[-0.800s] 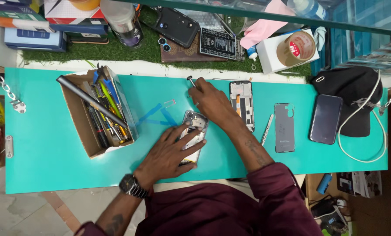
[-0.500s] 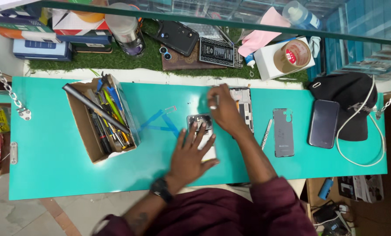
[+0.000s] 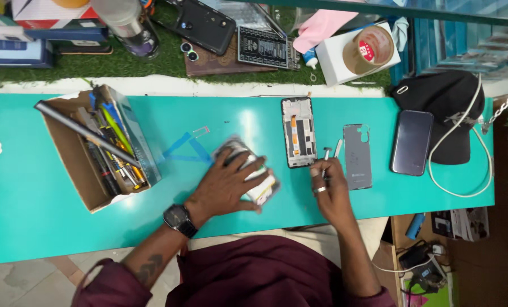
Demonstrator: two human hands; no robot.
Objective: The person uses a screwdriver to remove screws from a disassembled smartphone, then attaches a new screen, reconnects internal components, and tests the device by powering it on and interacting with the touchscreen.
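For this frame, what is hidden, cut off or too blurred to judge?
Head view only:
- Opened grey phone body: mostly covered by left hand and motion-blurred.
- Thin silver tweezers: lower part hidden in right hand; tips too small to read.
- Brown cardboard tool box: contents overlap, individual tools unclear.

Turquoise table (image 3: 49, 227), brown cardboard box (image 3: 66, 153), grey phone back cover (image 3: 357, 156), black cap (image 3: 444, 102) — maroon sleeves (image 3: 254, 273)
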